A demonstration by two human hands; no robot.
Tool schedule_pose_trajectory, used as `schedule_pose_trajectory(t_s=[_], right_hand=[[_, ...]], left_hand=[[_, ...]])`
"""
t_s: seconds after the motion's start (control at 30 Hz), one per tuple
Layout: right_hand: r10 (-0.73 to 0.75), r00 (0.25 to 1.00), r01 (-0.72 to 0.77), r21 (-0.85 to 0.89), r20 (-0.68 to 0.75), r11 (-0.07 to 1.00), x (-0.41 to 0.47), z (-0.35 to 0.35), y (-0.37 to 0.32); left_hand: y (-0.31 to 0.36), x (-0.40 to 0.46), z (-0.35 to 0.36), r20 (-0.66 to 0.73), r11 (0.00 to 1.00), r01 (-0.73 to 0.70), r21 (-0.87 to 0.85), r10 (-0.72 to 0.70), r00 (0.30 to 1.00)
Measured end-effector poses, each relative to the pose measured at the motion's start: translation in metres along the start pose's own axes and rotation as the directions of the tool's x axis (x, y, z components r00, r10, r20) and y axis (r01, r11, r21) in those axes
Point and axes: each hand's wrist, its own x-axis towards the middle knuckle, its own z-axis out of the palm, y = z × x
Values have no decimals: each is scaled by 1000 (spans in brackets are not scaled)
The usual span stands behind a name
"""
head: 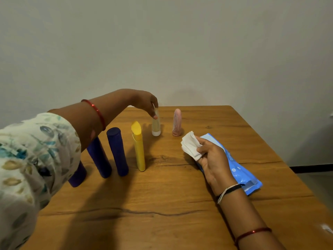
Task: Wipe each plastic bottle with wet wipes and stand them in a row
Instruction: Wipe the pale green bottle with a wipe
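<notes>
Tipping is looking like the main risk as the left hand (147, 103) is pinching the top of the pale tube (156, 125) standing mid-frame on the worktop (180, 195), while the right hand (212, 159) is gripping the wipe (190, 145) lower right, since a clumsy release could be knocking over the pink tube (177, 122) beside it.

Your left arm wears a loose cream sleeve (27, 150) printed with teal, blue and mustard leaf shapes, ending above the elbow. A thin, shiny red bangle (95, 112) circles that forearm. On your right wrist sit a black thread and a white thread (228, 192) together, and further up that forearm another red bangle (252, 232)
</notes>
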Motion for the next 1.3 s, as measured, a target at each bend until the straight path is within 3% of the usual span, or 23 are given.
schedule_pose_trajectory(t_s=[0.27,0.6,0.73,0.87,1.03,1.17,1.3], right_hand=[[-7,1000,6,35,28,999,-1,2,1],[-6,1000,6,10,23,1000,-5,1,-3],[-41,999,41,-95,2,995,-4,1,-1],[-78,997,81,-140,23,987,-8,2,-2],[-122,980,146,-148,158,978,-16,1,-10],[-134,957,161,-88,259,983,-19,-4,-18],[-80,882,82,15,465,997,-22,-12,-22]], left_hand=[[-1,7,7,-45,998,-60,-22,59,997],[-10,-12,-3,-234,988,-117,-103,90,968],[-9,-40,-20,-308,944,-194,-266,108,945],[0,-79,-30,-396,797,-355,-489,160,904],[26,-117,-21,-438,648,-465,-604,218,872],[41,-128,3,-390,612,-475,-632,279,878],[49,-126,21,-365,617,-463,-637,288,885]])
